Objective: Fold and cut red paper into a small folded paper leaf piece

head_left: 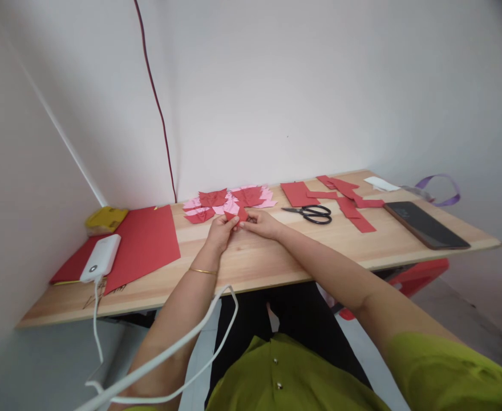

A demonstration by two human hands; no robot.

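Note:
A small piece of folded red paper (241, 214) is pinched between my two hands, just above the middle of the wooden table. My left hand (222, 231) grips its left side, thumb on top. On the right side, the closed fingers of my right hand (262, 224) hold it too. Right behind the hands lies a cluster of folded pieces, some red (212, 198) and some pink (233, 204). Black-handled scissors (317, 214) rest to the right of my right hand, blades pointing left.
Red paper strips (362, 220) and a red paper square (294, 194) lie at the right, near a dark phone (426, 224). On the left, a white power bank (101, 258) with a white cable sits on large red sheets (148, 245), beside a yellow packet (106, 218).

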